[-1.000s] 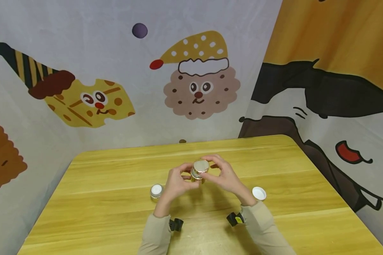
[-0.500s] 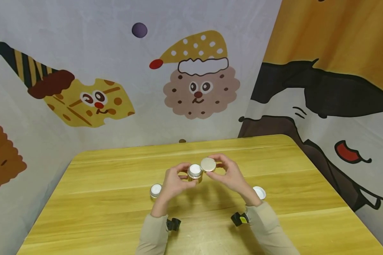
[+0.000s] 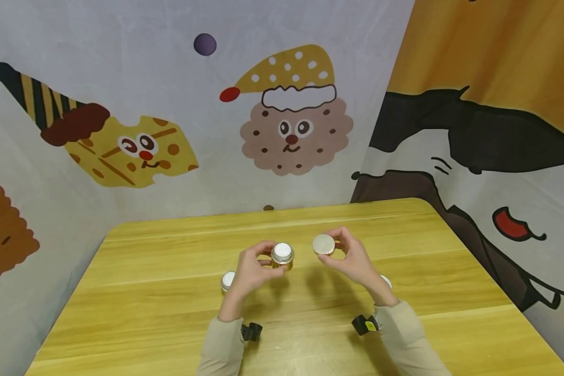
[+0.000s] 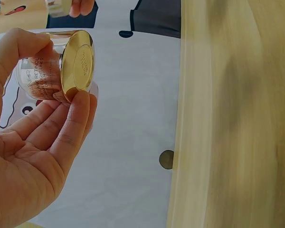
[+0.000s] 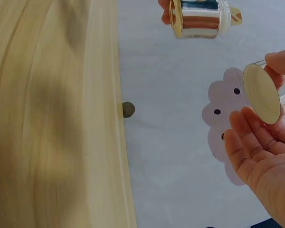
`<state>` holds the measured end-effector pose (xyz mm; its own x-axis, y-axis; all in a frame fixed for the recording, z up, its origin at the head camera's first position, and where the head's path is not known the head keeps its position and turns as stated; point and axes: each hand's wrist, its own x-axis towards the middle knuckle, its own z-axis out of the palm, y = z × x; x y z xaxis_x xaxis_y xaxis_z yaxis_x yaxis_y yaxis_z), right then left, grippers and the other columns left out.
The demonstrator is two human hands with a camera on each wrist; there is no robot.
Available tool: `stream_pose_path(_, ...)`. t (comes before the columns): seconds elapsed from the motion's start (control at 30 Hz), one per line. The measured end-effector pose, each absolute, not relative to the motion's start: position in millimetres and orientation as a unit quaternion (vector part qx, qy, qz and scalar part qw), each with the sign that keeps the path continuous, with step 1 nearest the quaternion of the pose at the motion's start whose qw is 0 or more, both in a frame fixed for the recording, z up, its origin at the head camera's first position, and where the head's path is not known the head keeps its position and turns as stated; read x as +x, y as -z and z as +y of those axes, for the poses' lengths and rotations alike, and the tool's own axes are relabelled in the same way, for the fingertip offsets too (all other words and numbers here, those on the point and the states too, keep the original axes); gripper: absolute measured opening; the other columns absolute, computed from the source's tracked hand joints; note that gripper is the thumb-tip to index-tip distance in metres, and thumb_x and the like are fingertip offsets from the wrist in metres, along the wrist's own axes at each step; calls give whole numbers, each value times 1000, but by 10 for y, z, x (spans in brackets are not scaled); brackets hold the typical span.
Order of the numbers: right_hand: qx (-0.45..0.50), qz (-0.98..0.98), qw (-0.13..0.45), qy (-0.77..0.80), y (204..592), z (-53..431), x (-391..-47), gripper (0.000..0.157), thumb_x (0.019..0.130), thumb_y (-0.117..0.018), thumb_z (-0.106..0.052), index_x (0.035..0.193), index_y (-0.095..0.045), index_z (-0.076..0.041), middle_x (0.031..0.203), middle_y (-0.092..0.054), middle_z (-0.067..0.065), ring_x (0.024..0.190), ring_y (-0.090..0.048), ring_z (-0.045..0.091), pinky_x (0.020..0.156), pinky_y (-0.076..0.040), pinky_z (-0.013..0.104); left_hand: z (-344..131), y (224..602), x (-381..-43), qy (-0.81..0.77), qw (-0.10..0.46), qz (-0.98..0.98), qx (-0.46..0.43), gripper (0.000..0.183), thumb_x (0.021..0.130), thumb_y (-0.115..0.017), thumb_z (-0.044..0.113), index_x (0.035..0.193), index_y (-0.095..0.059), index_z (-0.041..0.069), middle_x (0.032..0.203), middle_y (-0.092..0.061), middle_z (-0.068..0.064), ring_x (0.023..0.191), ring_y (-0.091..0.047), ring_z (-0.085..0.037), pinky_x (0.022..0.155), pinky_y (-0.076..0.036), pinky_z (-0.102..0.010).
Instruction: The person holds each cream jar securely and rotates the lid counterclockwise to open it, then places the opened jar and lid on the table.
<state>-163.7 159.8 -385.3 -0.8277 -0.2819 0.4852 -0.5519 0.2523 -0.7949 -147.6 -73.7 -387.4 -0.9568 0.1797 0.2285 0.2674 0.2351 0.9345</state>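
My left hand (image 3: pixel 252 270) grips a small cosmetic cream jar (image 3: pixel 282 256) between thumb and fingers, held above the table. The jar's top is uncapped and shows a white disc; its gold base (image 4: pixel 78 66) faces the camera in the left wrist view. To the right, my right hand (image 3: pixel 355 261) pinches the gold lid (image 3: pixel 324 244) by its edge, apart from the jar. The lid's pale inner side (image 5: pixel 261 93) shows in the right wrist view. Behind the left wrist, partly hidden, a second jar with a white top (image 3: pixel 227 280) stands on the table.
A white round lid-like piece (image 3: pixel 386 281) lies on the wooden table (image 3: pixel 160 292), mostly hidden behind the right wrist. A cartoon-printed cloth (image 3: pixel 169 94) hangs along the table's back edge.
The gold lid has come off the jar. My right hand has carried it to the right, while my left hand has moved slightly left with the jar.
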Motion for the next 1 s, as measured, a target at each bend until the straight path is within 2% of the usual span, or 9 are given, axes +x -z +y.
stream_pose_path(0.23,255,-792,131,-539,3889,1710,-1624,40,66,-72,18,99,-50,13,98,-62,25,84,-57,8,73,-50,23,-752,3886,-1471,598,37,-788,-141,42,66,-74,-10,107,-62,-11,98,-63,-20,92,-59,-35,76,-55,-44)
stream_pose_path(0.37,247,-797,131,-535,3906,1766,-1618,40,67,-71,18,99,-49,14,97,-62,26,85,-58,11,74,-51,25,-752,3882,-1469,595,40,-790,-145,42,66,-74,-10,106,-62,-11,97,-63,-20,91,-59,-35,74,-55,-43)
stream_pose_path(0.67,246,-822,148,-492,3909,1840,-1563,42,65,-73,17,101,-52,14,91,-61,21,79,-55,20,71,-53,25,-751,3874,-1471,591,39,-793,-141,39,66,-74,-10,104,-63,-9,95,-64,-18,89,-60,-32,73,-56,-38)
stream_pose_path(0.83,237,-835,152,-472,3924,1865,-1548,44,65,-75,15,104,-55,13,94,-61,20,83,-57,23,75,-54,33,-748,3882,-1466,598,36,-789,-139,41,66,-74,-10,106,-62,-10,97,-64,-18,92,-60,-33,75,-55,-41)
stream_pose_path(1.0,236,-844,167,-452,3971,1908,-1559,45,67,-76,11,107,-57,11,95,-63,19,84,-57,18,72,-54,43,-750,3890,-1468,601,30,-786,-140,43,67,-74,-9,107,-61,-10,99,-63,-19,93,-59,-34,77,-55,-44)
